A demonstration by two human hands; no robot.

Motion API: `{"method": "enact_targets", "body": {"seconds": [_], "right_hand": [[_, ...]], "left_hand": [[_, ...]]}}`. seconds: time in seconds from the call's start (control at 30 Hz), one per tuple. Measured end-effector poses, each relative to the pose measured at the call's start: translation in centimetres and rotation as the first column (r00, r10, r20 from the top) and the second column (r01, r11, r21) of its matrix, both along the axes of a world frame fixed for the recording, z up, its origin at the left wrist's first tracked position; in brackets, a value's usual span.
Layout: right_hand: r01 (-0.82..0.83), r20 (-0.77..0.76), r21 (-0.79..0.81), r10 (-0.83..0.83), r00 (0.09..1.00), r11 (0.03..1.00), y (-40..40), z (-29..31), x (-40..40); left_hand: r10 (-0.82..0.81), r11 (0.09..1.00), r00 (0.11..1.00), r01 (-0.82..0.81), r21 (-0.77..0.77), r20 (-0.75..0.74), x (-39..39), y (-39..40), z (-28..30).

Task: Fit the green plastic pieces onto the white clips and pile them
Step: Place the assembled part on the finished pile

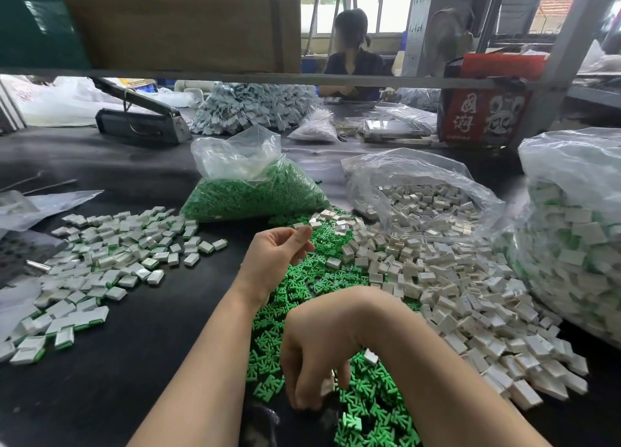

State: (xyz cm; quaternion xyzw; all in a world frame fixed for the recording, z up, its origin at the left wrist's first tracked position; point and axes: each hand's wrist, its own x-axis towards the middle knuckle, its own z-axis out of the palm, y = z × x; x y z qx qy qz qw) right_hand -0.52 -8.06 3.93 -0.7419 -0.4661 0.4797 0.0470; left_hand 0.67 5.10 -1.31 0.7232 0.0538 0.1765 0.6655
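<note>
**Now picking parts for the next clip**

Down low, the right hand's [319, 352] fingers [302, 393] are curling round a white clip [327, 384] over the green pieces [366, 413]. The left hand [279, 251] is hanging loosely curled, holding nothing visible. The parts are looking light, stiff and easiest pinched by their edges on the worktop [151, 379].

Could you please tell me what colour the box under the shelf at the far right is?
The box is red, seen in the head view.

red box [484, 115], white characters, perhaps "国潮"
</note>
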Motion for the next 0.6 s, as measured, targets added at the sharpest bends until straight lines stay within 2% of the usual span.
{"method": "enact_targets", "body": {"seconds": [0.33, 0.43, 0.5, 0.57, 0.6], "right_hand": [[0.097, -0.020, 0.039, -0.096, 0.995, 0.995, -1.0, 0.4, 1.1], [0.198, 0.086, 0.201, -0.219, 0.972, 0.959, -1.8, 0.4, 2.2], [0.275, 0.226, 0.388, -0.380, 0.897, 0.880, -2.5, -0.1, 3.5], [0.318, 0.375, 0.512, -0.541, 0.753, 0.798, -3.1, -1.0, 4.9], [0.341, 0.441, 0.525, -0.592, 0.674, 0.779, -3.4, -1.5, 5.5]], "left_hand": [[0.005, 1.000, 1.000, -0.004, 0.025, -0.010, 0.3, 0.0, -0.6], [0.002, 1.000, 1.000, -0.002, 0.020, -0.008, 0.4, 0.0, -0.6], [-0.003, 1.000, 1.000, 0.003, 0.009, -0.003, 0.4, 0.0, -0.6], [-0.010, 1.000, 1.000, 0.010, 0.010, -0.001, 0.4, 0.0, -0.7], [-0.013, 1.000, 1.000, 0.013, 0.015, 0.000, 0.4, 0.0, -0.7]]}}
